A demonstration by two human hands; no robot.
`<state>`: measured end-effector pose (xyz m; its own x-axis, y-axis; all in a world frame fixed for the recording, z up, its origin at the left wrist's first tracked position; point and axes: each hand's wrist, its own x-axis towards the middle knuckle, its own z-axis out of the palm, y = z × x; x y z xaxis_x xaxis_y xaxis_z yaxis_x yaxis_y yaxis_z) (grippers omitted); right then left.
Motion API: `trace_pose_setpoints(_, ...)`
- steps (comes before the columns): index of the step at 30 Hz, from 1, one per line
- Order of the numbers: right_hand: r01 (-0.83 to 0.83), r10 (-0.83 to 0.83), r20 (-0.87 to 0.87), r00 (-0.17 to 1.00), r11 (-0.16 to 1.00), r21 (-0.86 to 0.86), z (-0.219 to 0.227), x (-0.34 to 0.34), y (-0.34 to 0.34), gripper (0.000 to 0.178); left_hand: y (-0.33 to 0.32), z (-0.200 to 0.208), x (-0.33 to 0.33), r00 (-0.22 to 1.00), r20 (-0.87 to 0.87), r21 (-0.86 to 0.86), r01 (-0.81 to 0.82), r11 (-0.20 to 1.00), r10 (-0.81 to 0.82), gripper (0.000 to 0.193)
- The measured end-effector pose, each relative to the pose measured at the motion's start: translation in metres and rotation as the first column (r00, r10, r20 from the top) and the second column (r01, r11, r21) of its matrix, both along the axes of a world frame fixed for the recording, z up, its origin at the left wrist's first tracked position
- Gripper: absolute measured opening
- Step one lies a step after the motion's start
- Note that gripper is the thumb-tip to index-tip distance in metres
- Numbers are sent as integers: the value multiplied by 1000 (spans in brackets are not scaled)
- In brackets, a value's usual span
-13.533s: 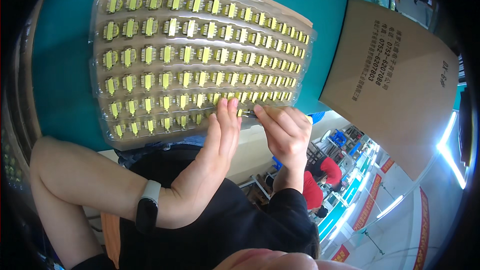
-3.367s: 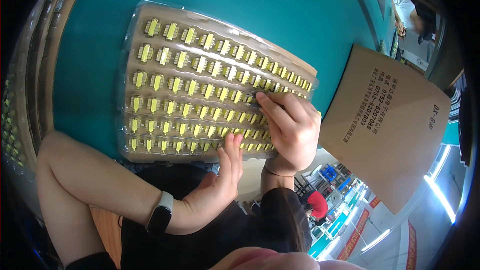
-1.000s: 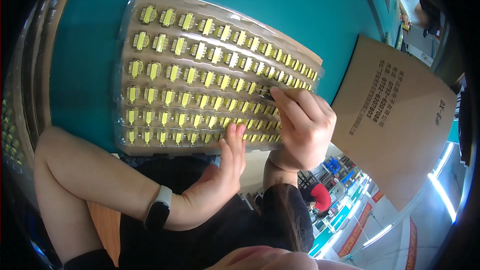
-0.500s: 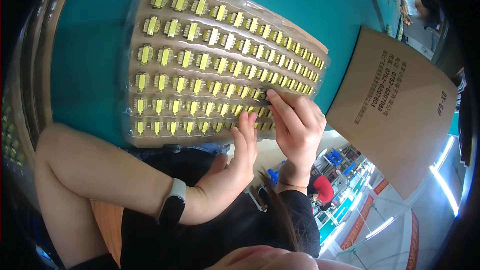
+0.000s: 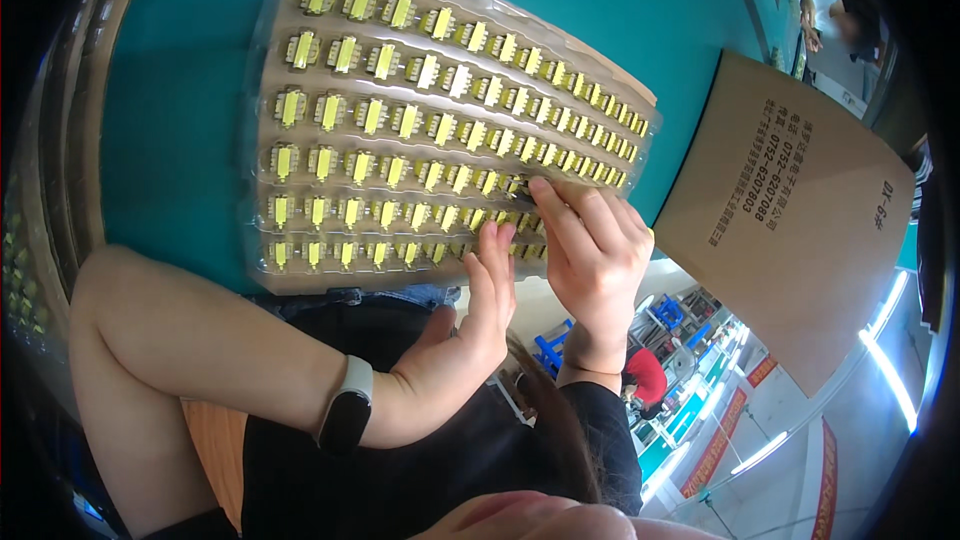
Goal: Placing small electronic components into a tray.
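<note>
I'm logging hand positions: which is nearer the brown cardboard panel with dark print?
Right. The right hand is just left of the brown cardboard panel; the left hand is farther left, by the edge of the clear plastic tray.

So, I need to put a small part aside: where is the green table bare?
The green table looks bare between the tray and the brown stack leftward, and beyond the tray's far edge, left of the cardboard panel. Crowded: the tray itself, rowed with yellow components, with the left hand and right hand at its near side.
</note>
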<state>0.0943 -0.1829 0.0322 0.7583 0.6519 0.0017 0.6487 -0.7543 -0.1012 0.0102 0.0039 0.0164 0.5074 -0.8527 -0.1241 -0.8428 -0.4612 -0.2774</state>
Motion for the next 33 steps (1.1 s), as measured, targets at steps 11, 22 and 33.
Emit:
trace_pose_setpoints(11, 121, -116, -62, 991, 989, 82, 3, -7, -7, 33, 0, 1, -2, 1000, -9, 23, 7, 1000, -7, 49)
trace_pose_setpoints(22, 47, -47, 2, 999, 995, 94, -7, -1, -11, 40, -3, -1, -3, 999, -37, 39, -32, 999, 34, 51)
trace_pose_setpoints(33, 73, -70, -35, 997, 993, 93, 0, 1, -9, 28, 0, 3, 1, 999, -42, 34, 0, 999, 1, 51)
